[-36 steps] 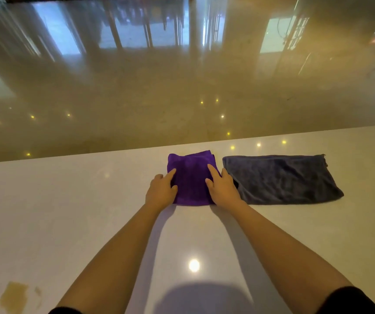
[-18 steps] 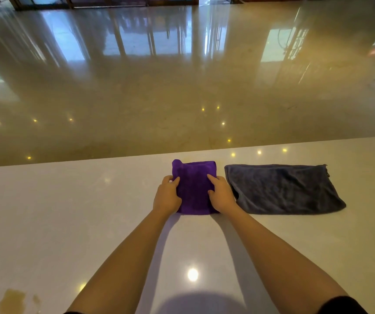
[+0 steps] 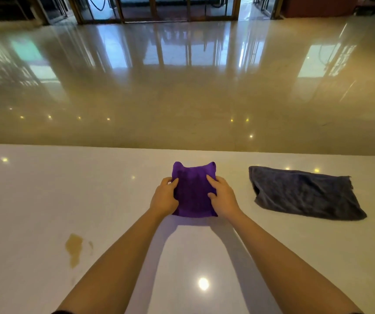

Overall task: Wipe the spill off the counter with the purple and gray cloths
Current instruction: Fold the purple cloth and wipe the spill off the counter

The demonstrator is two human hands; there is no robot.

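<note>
The purple cloth (image 3: 193,191) lies folded into a compact square on the white counter (image 3: 34,200), near the counter's far edge and roughly centred in the view. Its two far corners stand up slightly in small peaks. The near edge of the cloth lies flat against the counter surface.

The left hand (image 3: 164,197) grips the left side of the purple cloth, with its fingers curled onto the cloth's edge and the thumb pressed against the fabric. The right hand (image 3: 222,196) grips the right side of the same cloth, with the fingers laid over the top surface and closed on the fabric. Both forearms extend from the bottom of the view toward the cloth.

The gray cloth (image 3: 304,193) lies on the counter to the right of the purple cloth, apart from it and apart from both hands. It is loosely folded into a long rectangle with a wrinkled surface, and its left end gapes open slightly.

The spill (image 3: 75,248) is a yellowish-brown puddle on the counter, to the left of the left forearm and nearer to the person than either cloth. A smaller spot of the same colour sits just beside it on its right. Neither cloth touches the spill.

Beyond the counter's far edge is a glossy floor (image 3: 182,87) reflecting windows and ceiling lights.
</note>
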